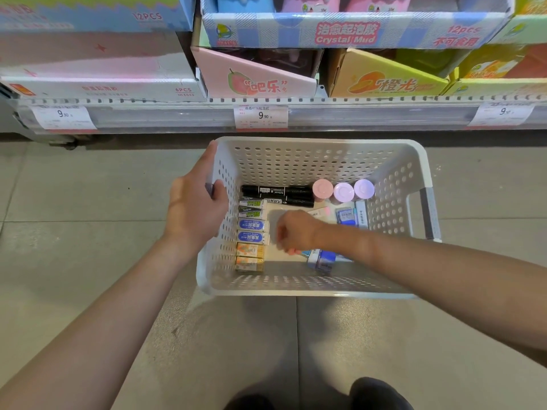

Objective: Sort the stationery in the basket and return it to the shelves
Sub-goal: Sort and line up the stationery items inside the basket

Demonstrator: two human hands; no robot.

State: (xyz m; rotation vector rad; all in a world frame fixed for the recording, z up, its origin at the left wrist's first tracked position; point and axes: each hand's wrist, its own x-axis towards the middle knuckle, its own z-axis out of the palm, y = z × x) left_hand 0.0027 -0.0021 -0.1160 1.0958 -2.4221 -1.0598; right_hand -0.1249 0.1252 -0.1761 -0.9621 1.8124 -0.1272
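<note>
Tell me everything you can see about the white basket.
The basket is white plastic, rectangular, with walls full of small round holes and a grey grip in its right-end handle. It is held above a tiled floor, in front of a shelf. The left hand grips its left rim; the right hand reaches inside. It holds markers, erasers, small boxes and three round-lidded jars.

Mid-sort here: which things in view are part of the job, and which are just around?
Job: basket, markers, erasers, round tubs, left hand, right hand, shelf.
Around: Crystal Mud box, price tags, floor.
</note>
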